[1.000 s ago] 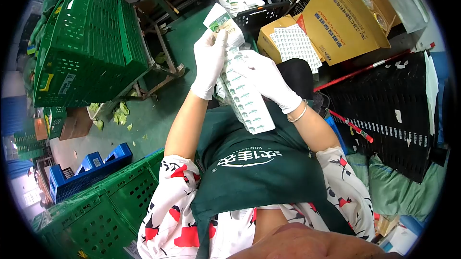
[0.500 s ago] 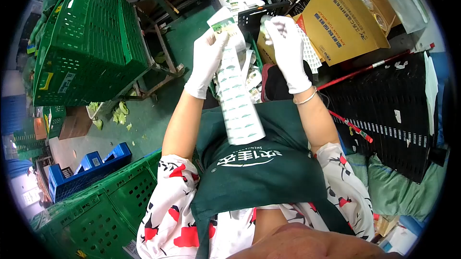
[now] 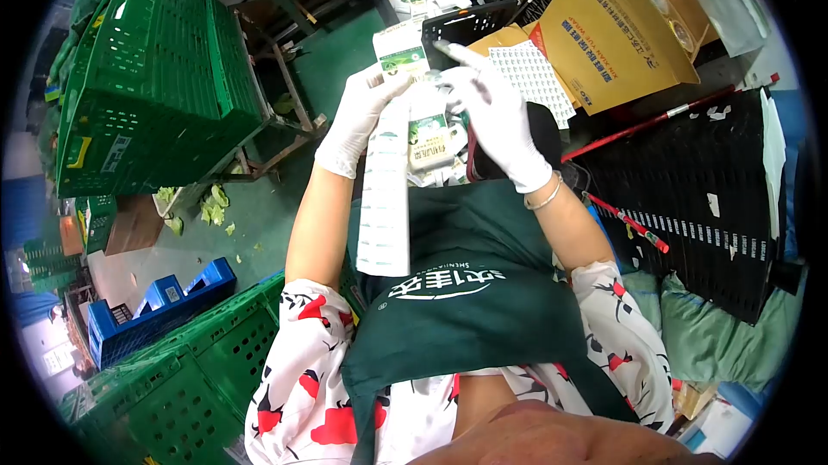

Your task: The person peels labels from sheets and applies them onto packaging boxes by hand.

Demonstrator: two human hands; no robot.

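Observation:
My left hand [image 3: 366,111], in a white glove, is closed on a long strip of small stickers [image 3: 384,206] that hangs down over the apron. The same hand pinches a white and green printed card packet [image 3: 402,58] upright at its fingertips. My right hand [image 3: 492,111], also gloved, is at the packet's right edge, with its index finger stretched out and other fingertips touching or close to the card. Whether a sticker is on those fingertips is too small to tell. Below lie more printed packets [image 3: 431,141], partly hidden by the hands.
A black crate [image 3: 474,23] at the top holds many printed packets. Right of it are a sticker sheet [image 3: 530,77] and a yellow cardboard box [image 3: 604,42]. Green crates [image 3: 155,85] stand left, a blue pallet [image 3: 164,301] lower left. Black crates [image 3: 690,197] and a red pole [image 3: 638,228] are right.
My right hand has moved left and down to the packet held in my left hand. The packet now faces up more plainly, and the sticker strip has swung left.

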